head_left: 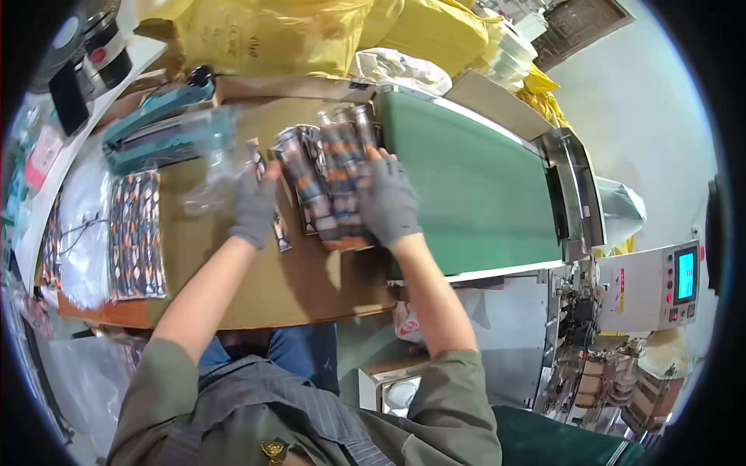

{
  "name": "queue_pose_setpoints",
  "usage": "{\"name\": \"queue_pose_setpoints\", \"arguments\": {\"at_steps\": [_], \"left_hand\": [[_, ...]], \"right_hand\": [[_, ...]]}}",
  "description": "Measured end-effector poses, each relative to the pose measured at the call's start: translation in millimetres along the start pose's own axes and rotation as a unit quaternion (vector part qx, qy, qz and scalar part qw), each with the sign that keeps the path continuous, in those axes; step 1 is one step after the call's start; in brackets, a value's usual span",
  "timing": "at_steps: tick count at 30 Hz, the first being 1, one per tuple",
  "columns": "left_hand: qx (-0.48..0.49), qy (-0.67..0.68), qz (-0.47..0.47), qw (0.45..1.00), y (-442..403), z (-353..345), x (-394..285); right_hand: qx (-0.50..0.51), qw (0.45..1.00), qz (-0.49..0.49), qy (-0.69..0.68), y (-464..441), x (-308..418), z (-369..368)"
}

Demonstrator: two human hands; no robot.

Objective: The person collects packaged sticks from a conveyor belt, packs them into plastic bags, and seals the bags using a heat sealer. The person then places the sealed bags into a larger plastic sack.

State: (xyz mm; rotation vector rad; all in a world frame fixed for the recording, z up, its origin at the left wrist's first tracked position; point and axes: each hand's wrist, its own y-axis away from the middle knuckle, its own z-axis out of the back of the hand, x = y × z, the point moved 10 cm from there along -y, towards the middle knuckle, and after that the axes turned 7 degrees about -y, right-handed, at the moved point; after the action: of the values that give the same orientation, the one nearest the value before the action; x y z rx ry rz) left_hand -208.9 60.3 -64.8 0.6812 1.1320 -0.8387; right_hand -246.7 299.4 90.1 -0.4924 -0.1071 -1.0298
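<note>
My left hand [255, 206], in a grey glove with bare fingertips, is over a narrow patterned packet [280, 230] on the brown work surface. Its fingers look stretched out, with the thumb apart, though motion blurs them. To its right lies a group of long patterned packets [311, 182] in orange, black and grey, with shiny clear ends. Against the right side of this group rests my right hand [391, 200], gloved the same way, fingers extended. The packets' contents cannot be made out.
A green conveyor belt [466, 182] adjoins the brown table [210, 272] on the right. Upper left stands a teal sealer-like device [159, 132]. Patterned sheets of packets [138, 233] lie at left beside clear plastic [85, 233]. Yellow bags [272, 35] line the back; a control box [649, 287] stands right.
</note>
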Motion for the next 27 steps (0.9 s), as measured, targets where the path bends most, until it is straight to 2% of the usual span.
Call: {"name": "queue_pose_setpoints", "arguments": {"at_steps": [1,2,3,4,5,6,8,10,11,12,13,14,15,16,17,18,19,20,21,22,24,25,26,27], "left_hand": [[-0.026,-0.019,-0.005,0.999,3.2,-12.0,-11.5],[-0.049,-0.041,-0.057,0.996,11.0,-11.6,-45.3],[-0.053,-0.025,-0.073,0.996,8.2,-20.4,-41.2],[-0.062,-0.066,-0.049,0.995,13.3,-19.8,-43.2],[-0.063,-0.065,-0.039,0.995,18.1,-15.8,-45.2],[-0.066,-0.061,-0.031,0.995,18.7,-9.3,-46.3],[-0.110,-0.044,-0.053,0.992,5.5,-1.5,-23.7],[-0.154,-0.029,-0.065,0.985,-2.5,14.5,-5.0],[0.013,0.129,0.046,0.991,-5.6,1.4,-1.3],[0.174,0.282,0.151,0.931,7.1,-17.1,-6.7],[0.109,0.273,0.086,0.952,2.7,10.3,-20.9],[0.094,0.270,0.090,0.954,-4.2,22.2,-4.2],[0.133,0.216,0.084,0.964,-11.2,24.1,12.9],[0.173,0.161,0.081,0.968,-10.6,29.5,28.1],[0.204,0.222,0.126,0.945,10.8,47.0,-7.4],[0.193,0.219,0.130,0.948,18.2,63.7,-13.5],[0.170,0.205,0.031,0.963,16.3,83.2,-35.2],[0.148,0.189,-0.067,0.968,20.4,103.4,-65.2],[0.228,0.276,-0.067,0.931,33.7,103.6,-83.3],[0.222,0.271,-0.125,0.928,48.2,123.9,-115.6],[0.259,0.268,-0.145,0.917,76.1,148.9,-147.6],[0.291,0.251,-0.156,0.910,82.2,152.1,-143.7],[0.290,0.248,-0.155,0.911,85.0,158.3,-135.9],[0.305,0.257,-0.165,0.902,89.6,161.7,-130.9]], "right_hand": [[-0.009,0.999,-0.025,-0.037,-5.3,23.3,-8.9],[-0.020,0.996,-0.049,-0.073,-15.2,39.3,-12.7],[-0.029,0.994,-0.103,-0.014,-28.5,15.1,-38.5],[-0.037,0.986,-0.159,0.045,-38.4,-10.5,-61.6],[-0.026,0.957,-0.276,-0.081,-36.3,-34.6,-57.6],[0.000,0.912,-0.383,-0.149,-25.4,-68.6,-76.6],[0.035,0.911,-0.395,-0.110,-28.4,-66.6,-85.6],[0.055,0.945,-0.314,-0.072,-39.9,-22.7,-88.1],[0.147,0.937,-0.285,-0.142,-38.1,18.1,-93.0],[0.170,0.904,-0.261,-0.293,-31.8,39.5,-125.2],[0.173,0.849,-0.257,-0.428,-22.9,57.3,-146.2],[0.175,0.773,-0.249,-0.557,-16.0,74.9,-166.7],[0.166,0.750,-0.299,-0.566,-5.4,64.6,-189.2],[0.200,0.697,-0.368,-0.582,7.8,75.8,-192.3],[0.184,0.647,-0.342,-0.656,7.7,104.2,-184.4],[0.164,0.592,-0.316,-0.723,9.4,128.1,-175.6],[0.127,0.642,-0.280,-0.702,5.6,136.1,-164.2],[0.049,0.653,-0.207,-0.727,-2.8,151.8,-142.5],[0.008,0.646,-0.162,-0.746,-0.4,163.5,-121.4],[-0.036,0.636,-0.117,-0.762,0.3,184.1,-85.5],[0.039,0.641,-0.055,-0.764,5.7,213.6,-54.5],[0.147,0.647,-0.026,-0.747,9.2,227.3,-46.7],[0.210,0.637,0.014,-0.742,11.1,238.4,-45.5],[0.149,0.645,0.012,-0.749,16.4,235.7,-36.8]]}}
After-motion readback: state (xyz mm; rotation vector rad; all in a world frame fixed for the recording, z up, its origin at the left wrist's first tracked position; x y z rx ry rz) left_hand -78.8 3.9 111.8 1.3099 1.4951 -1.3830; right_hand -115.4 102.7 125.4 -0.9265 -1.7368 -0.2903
